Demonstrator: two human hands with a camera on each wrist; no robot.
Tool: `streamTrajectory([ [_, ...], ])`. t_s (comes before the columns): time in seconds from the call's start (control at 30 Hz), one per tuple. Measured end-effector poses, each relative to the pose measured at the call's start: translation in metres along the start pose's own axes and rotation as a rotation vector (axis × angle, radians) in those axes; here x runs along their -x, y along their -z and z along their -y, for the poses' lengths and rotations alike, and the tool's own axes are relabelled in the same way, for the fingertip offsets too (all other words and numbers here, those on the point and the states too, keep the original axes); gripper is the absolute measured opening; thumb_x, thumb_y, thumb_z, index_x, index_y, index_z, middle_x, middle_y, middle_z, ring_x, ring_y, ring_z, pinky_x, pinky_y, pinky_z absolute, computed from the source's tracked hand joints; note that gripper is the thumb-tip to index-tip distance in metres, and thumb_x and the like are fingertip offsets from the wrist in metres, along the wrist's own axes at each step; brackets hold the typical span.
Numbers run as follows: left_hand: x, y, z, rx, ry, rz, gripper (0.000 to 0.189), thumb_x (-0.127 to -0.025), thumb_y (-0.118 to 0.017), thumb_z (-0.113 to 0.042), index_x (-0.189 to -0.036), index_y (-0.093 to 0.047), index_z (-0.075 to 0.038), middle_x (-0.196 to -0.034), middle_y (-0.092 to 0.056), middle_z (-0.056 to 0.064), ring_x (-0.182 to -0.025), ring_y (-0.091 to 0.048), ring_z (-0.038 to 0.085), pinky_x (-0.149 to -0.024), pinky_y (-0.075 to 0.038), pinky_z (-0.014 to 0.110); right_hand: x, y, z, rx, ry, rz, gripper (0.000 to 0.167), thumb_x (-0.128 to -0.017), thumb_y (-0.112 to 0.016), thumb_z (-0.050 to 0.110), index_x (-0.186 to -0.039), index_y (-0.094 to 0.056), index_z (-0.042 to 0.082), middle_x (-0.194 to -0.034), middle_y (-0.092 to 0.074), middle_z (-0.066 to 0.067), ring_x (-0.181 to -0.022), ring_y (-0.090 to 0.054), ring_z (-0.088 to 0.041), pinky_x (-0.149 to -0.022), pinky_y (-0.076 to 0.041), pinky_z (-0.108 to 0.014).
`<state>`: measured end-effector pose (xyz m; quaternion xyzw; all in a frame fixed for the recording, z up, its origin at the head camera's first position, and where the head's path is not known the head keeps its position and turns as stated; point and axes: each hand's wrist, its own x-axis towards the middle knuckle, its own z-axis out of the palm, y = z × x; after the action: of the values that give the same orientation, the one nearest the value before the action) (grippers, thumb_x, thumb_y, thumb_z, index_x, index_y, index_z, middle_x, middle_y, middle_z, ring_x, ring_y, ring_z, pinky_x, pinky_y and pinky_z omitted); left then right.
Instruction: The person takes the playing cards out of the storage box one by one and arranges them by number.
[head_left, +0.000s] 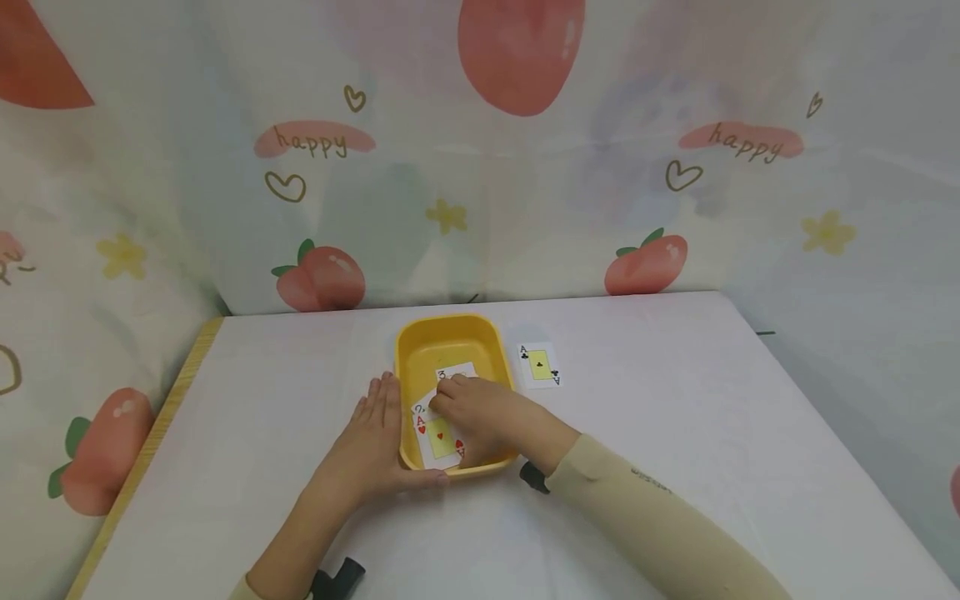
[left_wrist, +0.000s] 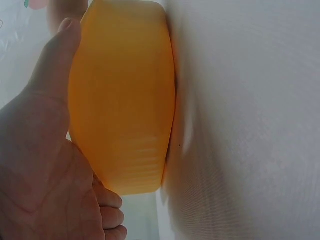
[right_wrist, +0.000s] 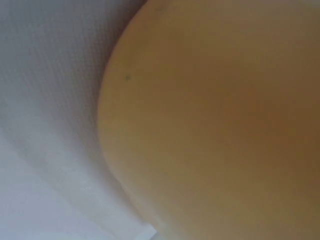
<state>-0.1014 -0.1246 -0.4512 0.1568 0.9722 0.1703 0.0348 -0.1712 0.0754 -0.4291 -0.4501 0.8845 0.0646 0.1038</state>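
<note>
A yellow plastic tray (head_left: pixel 407 342) stands on the white table, with several playing cards inside. The ace of hearts (head_left: pixel 427 450) lies uppermost at the tray's near left, overlapping a card marked 2 (head_left: pixel 418 407). Farther in is a card marked 3 (head_left: pixel 455 367), partly covered by my right hand (head_left: pixel 483 417). That hand reaches over the right rim, its fingers curled down at a playing card; the thumb tip is hidden. My left hand (head_left: pixel 378 446) rests along the near left corner with straight fingers, thumb along the front wall, as the left wrist view also shows.
An ace of clubs (head_left: pixel 539 365) lies face up on the table right of the tray. Behind the table (head_left: pixel 660 417) hangs a patterned cloth (head_left: pixel 525 192). Black wrist mounts (head_left: pixel 534 477) show below both wrists. The tray's outer wall (right_wrist: pixel 210 120) fills most of the right wrist view.
</note>
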Motion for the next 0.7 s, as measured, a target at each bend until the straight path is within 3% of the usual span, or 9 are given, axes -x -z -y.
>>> streamTrajectory([
  [0.7,-0.0012,-0.0008,-0.0008,-0.014,-0.001,-0.009,0.147,-0.063,-0.062,-0.090,-0.156,-0.004,0.009,-0.164,-0.007,0.025,-0.153,-0.010,0.038,-0.122,-0.021,0.053,-0.0099,0.0039,0.0000,0.020,-0.021,0.038,0.086,-0.068,-0.080,0.065,-0.135,-0.055,0.016,-0.126,-0.055,0.001,-0.110,-0.048,-0.015,-0.109,-0.043,-0.028],
])
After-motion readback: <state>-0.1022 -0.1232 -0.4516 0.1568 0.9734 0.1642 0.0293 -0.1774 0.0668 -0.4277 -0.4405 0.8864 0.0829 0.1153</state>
